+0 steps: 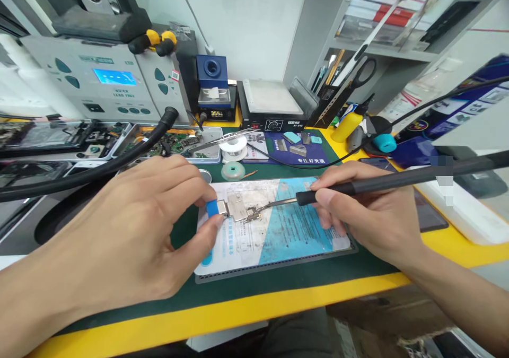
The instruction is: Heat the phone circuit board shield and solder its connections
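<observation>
My left hand (131, 230) pinches a small blue holder (212, 208) between thumb and forefinger. The holder clamps a small silver circuit board (240, 209) lying on a white and blue work pad (278, 230). In my right hand (366, 215) is a black soldering iron (397, 180), gripped like a pen. Its metal tip (274, 204) touches the right edge of the board. The iron's cable runs off to the right.
A green mat (298, 273) covers the yellow-edged bench (238, 310). At the back stand a grey rework station (99, 77), a blue soldering station (212, 90), a hot plate (270, 103), trays of boards (170, 140), solder spools (234, 147) and a thick black hose (119, 159).
</observation>
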A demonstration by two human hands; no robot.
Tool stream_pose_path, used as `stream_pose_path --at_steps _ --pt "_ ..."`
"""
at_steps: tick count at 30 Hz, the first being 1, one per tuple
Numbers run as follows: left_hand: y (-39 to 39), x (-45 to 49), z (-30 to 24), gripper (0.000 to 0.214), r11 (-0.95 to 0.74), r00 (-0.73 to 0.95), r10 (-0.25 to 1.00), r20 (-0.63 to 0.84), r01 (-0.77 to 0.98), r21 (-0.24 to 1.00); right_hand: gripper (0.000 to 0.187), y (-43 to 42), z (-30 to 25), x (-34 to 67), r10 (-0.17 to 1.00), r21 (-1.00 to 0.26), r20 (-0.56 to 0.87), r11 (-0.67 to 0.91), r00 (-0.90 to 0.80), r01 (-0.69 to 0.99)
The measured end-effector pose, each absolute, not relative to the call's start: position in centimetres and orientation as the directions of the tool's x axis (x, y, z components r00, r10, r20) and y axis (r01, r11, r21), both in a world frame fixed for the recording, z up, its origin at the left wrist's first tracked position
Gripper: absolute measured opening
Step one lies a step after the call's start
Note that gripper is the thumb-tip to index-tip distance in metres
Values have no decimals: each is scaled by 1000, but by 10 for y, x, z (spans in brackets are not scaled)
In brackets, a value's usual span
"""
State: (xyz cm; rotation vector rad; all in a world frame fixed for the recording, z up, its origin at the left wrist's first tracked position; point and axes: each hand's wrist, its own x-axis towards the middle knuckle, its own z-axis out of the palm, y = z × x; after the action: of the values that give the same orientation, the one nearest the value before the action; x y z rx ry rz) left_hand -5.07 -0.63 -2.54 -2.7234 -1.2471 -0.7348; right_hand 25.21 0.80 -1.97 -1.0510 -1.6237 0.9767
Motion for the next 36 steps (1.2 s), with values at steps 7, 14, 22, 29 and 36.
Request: stream_pose_path --at_steps 7,14,22,29,36 --pt "-7 -50 -24 16 -672 562 698 444 729 134 16 8 -21 253 938 -934 290 320 -188 157" --pt "-7 -53 -25 15 -671 559 697 448 729 134 15 7 -21 253 940 -934 290 320 -182 160" --pt "-4 -49 -25 15 -673 560 696 449 727 136 12 7 -20 252 939 -930 294 324 -177 174" --pt "-6 -51 -24 15 -676 570 691 443 727 120 15 7 -20 252 931 -920 317 349 -182 180" --pt "-6 -50 -24 13 -672 558 694 454 729 131 16 7 -19 253 927 -903 330 365 -178 226"
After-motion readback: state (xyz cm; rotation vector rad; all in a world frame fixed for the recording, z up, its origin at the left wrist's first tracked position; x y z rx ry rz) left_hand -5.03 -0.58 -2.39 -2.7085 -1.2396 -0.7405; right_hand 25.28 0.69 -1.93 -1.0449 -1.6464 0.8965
